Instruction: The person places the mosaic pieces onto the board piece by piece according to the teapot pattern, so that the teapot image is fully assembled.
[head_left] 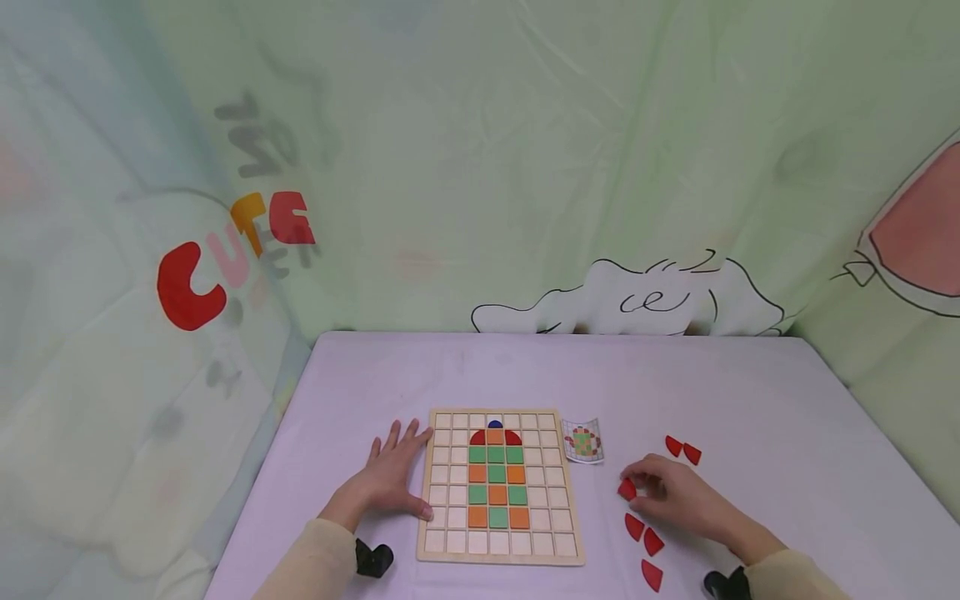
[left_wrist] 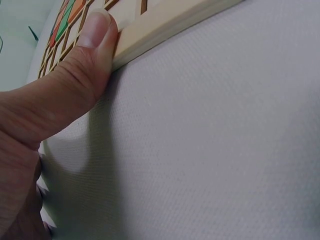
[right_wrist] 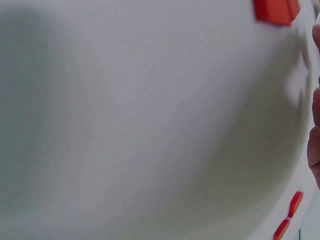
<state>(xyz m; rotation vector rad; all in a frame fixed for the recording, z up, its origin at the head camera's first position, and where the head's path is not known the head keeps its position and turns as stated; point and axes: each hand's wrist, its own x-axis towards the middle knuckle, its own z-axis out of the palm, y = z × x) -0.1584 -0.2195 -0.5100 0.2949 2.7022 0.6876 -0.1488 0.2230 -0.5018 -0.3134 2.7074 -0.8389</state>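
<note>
A wooden grid board (head_left: 573, 533) lies on the table with coloured tiles in its middle columns. Green squares (head_left: 496, 455) and orange squares (head_left: 477, 517) stack up there, topped by two red quarter-circles (head_left: 513, 437) and a blue piece (head_left: 495, 424). My left hand (head_left: 386, 479) rests along the board's left edge, fingers spread; its thumb (left_wrist: 92, 37) lies on the frame in the left wrist view. To the right of the board, my right hand (head_left: 678, 496) pinches a red quarter-circle piece (head_left: 626, 489) between thumb and fingers, low over the table.
A small pattern card (head_left: 582, 442) lies beside the board's upper right corner. Two red quarter-circle pieces (head_left: 692, 453) lie beyond my right hand, and several more (head_left: 652, 575) lie nearer to me. Printed curtains (head_left: 465, 208) hang around the table.
</note>
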